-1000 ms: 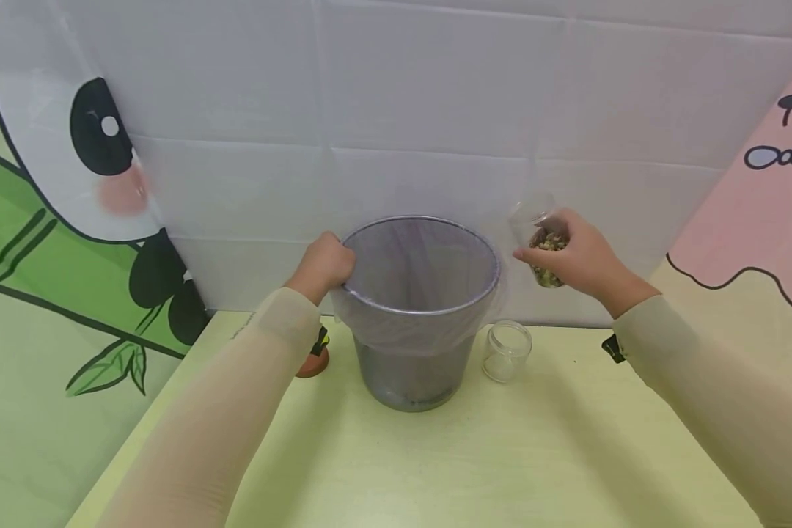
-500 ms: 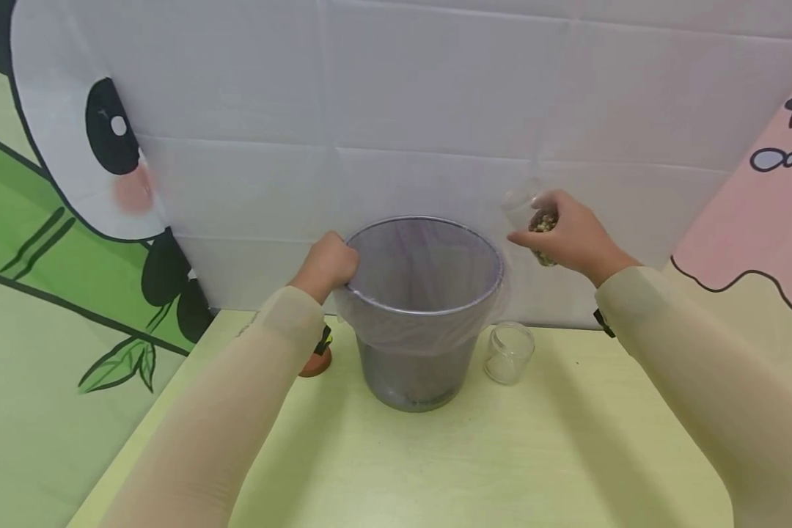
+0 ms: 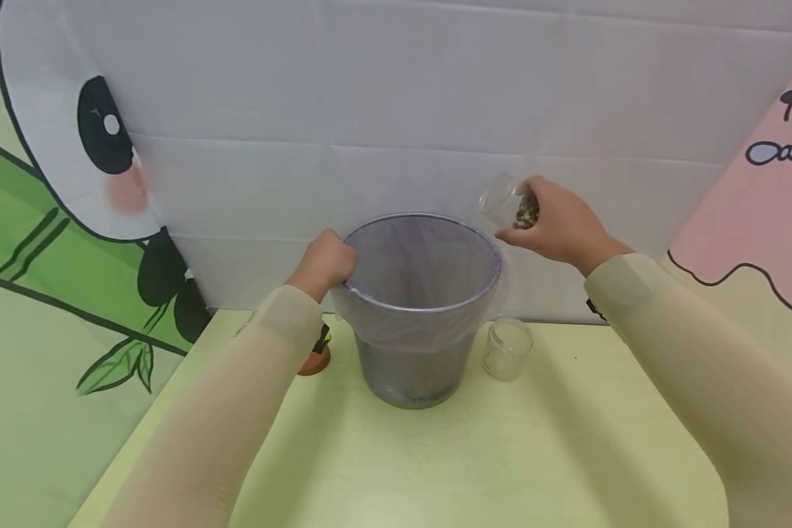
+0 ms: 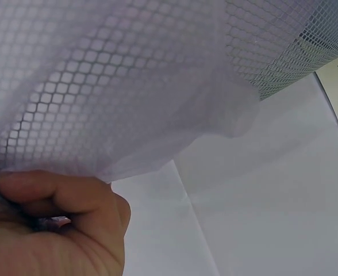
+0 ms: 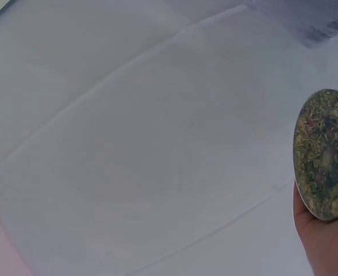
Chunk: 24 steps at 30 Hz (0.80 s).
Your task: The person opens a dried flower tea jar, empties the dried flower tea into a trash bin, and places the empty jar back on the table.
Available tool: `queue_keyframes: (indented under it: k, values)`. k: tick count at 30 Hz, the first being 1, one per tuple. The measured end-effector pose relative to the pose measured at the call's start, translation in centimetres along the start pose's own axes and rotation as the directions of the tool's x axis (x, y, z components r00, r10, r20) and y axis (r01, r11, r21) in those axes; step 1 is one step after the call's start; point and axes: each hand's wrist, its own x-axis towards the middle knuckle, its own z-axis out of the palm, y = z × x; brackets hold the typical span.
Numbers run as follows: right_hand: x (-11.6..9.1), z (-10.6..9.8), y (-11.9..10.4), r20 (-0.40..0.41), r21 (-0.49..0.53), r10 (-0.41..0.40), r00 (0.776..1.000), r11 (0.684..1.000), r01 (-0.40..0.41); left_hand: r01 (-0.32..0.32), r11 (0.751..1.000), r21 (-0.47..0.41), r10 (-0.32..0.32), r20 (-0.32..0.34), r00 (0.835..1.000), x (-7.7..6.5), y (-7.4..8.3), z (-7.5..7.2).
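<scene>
A grey mesh trash bin lined with a thin translucent bag stands upright in the middle of the head view. My left hand grips the bin's left rim together with the bag; in the left wrist view its fingers curl at the bag's edge. To the right of the rim and a little above it, my right hand holds a clear jar, tilted with its mouth toward the bin. Dried green and brown bits lie inside, seen through the jar's base in the right wrist view.
Another clear jar stands on the pale yellow table, right of the bin. Left of it, a small terracotta-coloured object is partly hidden by my left sleeve. A white wall sheet with cartoon pictures rises behind.
My right hand has moved left and up toward the bin's rim, tipping the jar further over. The left hand keeps its hold on the rim.
</scene>
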Motion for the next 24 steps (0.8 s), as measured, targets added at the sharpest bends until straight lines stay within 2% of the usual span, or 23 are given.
queue_keyframes:
  k: [6, 10, 13, 18, 24]
  values:
    - [0.3, -0.3, -0.1, 0.025, -0.094, -0.033, 0.999, 0.995, 0.036, -0.015, 1.0, 0.01, 0.015, -0.008, 1.0, 0.1, 0.1, 0.1]
    - [0.7, -0.5, -0.3, 0.058, -0.182, -0.079, 0.995, 0.979, 0.088, -0.018, 1.0, 0.01, 0.018, -0.009, 1.0, 0.1, 0.1, 0.1]
    - [1.0, -0.6, -0.6, 0.085, -0.257, -0.125, 0.989, 0.956, 0.142, -0.021, 1.0, 0.021, 0.021, -0.013, 1.0, 0.1, 0.0, 0.1]
    - [1.3, -0.6, -1.2, 0.118, -0.371, -0.213, 0.97, 0.897, 0.242, -0.03, 0.999, 0.036, 0.031, -0.029, 0.999, 0.2, 0.0, 0.1]
    - [1.6, -0.4, -2.0, 0.133, -0.404, -0.288, 0.948, 0.858, 0.317, -0.032, 0.998, 0.054, 0.033, -0.026, 0.999, 0.1, 0.1, 0.2]
